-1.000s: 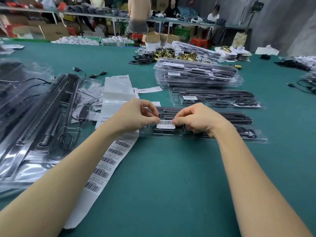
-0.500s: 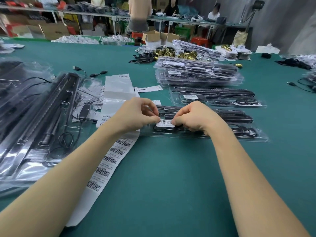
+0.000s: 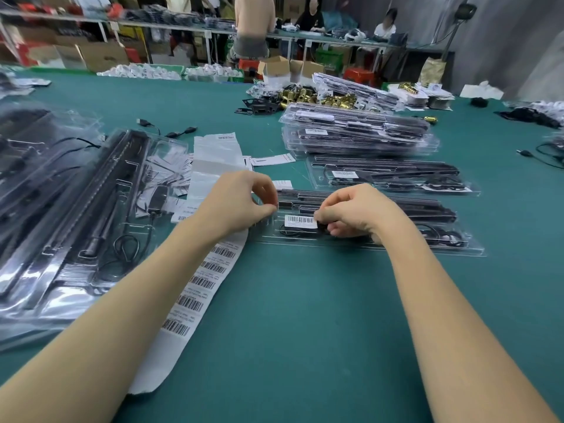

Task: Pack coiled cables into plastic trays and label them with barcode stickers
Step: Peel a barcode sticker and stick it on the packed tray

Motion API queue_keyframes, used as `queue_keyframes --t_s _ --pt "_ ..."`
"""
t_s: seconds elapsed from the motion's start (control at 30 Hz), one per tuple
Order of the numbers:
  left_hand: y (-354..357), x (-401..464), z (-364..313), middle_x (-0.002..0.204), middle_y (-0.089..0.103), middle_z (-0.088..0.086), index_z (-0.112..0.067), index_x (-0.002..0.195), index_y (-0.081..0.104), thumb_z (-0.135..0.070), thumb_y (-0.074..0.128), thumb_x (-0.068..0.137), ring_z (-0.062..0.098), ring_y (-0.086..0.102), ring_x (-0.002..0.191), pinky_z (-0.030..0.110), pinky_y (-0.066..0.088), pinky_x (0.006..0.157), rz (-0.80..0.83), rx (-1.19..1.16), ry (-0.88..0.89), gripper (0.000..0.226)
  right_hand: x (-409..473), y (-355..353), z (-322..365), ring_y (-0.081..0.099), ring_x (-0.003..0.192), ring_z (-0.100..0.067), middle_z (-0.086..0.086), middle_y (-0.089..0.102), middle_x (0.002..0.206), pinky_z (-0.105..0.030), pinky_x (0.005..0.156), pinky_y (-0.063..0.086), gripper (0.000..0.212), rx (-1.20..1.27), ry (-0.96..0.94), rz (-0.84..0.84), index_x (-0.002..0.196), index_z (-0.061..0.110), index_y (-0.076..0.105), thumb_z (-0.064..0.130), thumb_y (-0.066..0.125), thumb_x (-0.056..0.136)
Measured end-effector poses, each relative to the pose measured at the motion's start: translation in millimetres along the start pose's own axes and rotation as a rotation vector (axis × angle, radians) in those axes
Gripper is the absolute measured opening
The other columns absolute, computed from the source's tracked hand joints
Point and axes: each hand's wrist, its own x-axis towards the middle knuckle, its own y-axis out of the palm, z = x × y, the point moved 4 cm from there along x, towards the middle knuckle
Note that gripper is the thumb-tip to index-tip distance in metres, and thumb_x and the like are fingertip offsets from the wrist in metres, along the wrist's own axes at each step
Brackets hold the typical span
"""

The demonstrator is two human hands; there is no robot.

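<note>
I work in a packing workshop. Long green tables (image 3: 305,315) (mine included) carry stacked clear trays (image 3: 357,132), cardboard boxes (image 3: 100,54) behind.

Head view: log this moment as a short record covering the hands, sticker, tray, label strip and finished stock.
left hand: fingers curled, off the sticker, holding nothing visible
right hand: fingertips at the sticker's right end
barcode sticker: lying flat on the tray
nearest tray: on green table, cables inside
label strip: under left forearm
stacked trays: behind, already labelled
</note>
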Motion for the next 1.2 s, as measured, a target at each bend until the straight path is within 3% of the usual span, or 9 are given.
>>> queue_keyframes --t_s 0.2,0.37,0.53,0.7,0.8,0.93,1.0,1.13,1.2 --pt "23 -3 2 0.066 0.058 -0.013 -0.025 0.075 0.058 -0.062 0.070 0.077 0.004 0.054 0.065 0.027 0.044 0.061 -0.015 0.072 -0.101 0.039 1 2 -1 0.046 0.034 -0.008 0.008 0.056 0.044 -0.020 0.047 0.040 0.049 -0.247 -0.054 -0.073 0.066 0.022 0.056 0.062 0.085 0.063" --pt "24 -3 6 0.061 0.052 -0.012 -0.026 0.078 0.053 -0.056 0.064 0.086 0.009 0.051 0.065 0.028 0.042 0.062 0.008 0.105 -0.096 0.033 4 2 -3 0.051 0.037 -0.004 0.000 0.062 0.056 -0.016 0.040 0.043 0.030 -0.149 -0.021 -0.002 0.070 0.017 0.062 0.034 0.085 0.078" --pt "24 -7 1 0.066 0.053 -0.012 -0.026 0.077 0.051 -0.062 0.068 0.079 0.007 0.050 0.065 0.028 0.043 0.062 0.010 0.107 -0.072 0.039 1 2 -1 0.056 0.042 -0.006 0.001 0.062 0.059 -0.017 0.044 0.046 0.039 -0.195 -0.046 0.073 0.074 0.017 0.061 0.037 0.093 0.065" --pt "15 -1 11 0.096 0.063 0.004 -0.020 0.096 0.056 -0.022 0.058 0.095 0.018 0.057 0.077 0.034 0.047 0.078 -0.051 0.070 -0.142 0.003 -6 -5 -1 0.061 0.048 -0.005 0.001 0.064 0.068 -0.016 0.050 0.051 0.021 -0.076 -0.008 0.223 0.086 0.015 0.068 0.014 0.086 0.076" --pt "15 4 14 0.103 0.062 0.009 -0.013 0.107 0.051 -0.042 0.056 0.095 0.024 0.058 0.089 0.033 0.043 0.074 -0.031 0.121 -0.241 0.033 -8 -3 1 0.057 0.046 -0.005 0.003 0.063 0.060 -0.018 0.049 0.051 0.020 -0.060 -0.002 0.188 0.084 0.016 0.068 0.028 0.083 0.081" --pt "17 7 11 0.102 0.063 0.009 -0.008 0.120 0.047 -0.058 0.062 0.087 0.027 0.059 0.096 0.037 0.048 0.077 0.033 0.244 -0.314 0.062 -6 -2 4 0.057 0.045 -0.005 0.004 0.061 0.053 -0.018 0.049 0.052 0.016 -0.121 -0.010 0.169 0.082 0.015 0.067 0.016 0.083 0.082" --pt "15 9 9 0.102 0.063 0.008 -0.007 0.117 0.049 -0.058 0.061 0.087 0.027 0.058 0.094 0.035 0.046 0.074 0.027 0.266 -0.342 0.059 -8 -4 3 0.058 0.047 -0.005 0.006 0.056 0.048 -0.018 0.052 0.053 0.014 -0.103 0.006 0.223 0.090 0.014 0.068 0.009 0.079 0.083" --pt "9 27 -2 0.075 0.056 0.005 -0.010 0.077 0.049 -0.055 0.054 0.091 0.022 0.054 0.069 0.027 0.033 0.052 0.106 0.227 -0.431 0.048 -10 -6 3 0.055 0.050 -0.007 -0.003 0.061 0.070 -0.018 0.057 0.054 0.016 -0.025 0.009 0.287 0.097 0.011 0.070 0.009 0.078 0.084" --pt "5 36 -2 0.078 0.055 0.003 -0.010 0.088 0.051 -0.054 0.052 0.094 0.016 0.051 0.064 0.025 0.034 0.053 0.188 0.092 -0.535 0.045 -10 -5 5 0.055 0.050 -0.007 0.001 0.063 0.067 -0.018 0.056 0.053 0.014 -0.049 0.023 0.273 0.094 0.011 0.071 0.016 0.079 0.084"
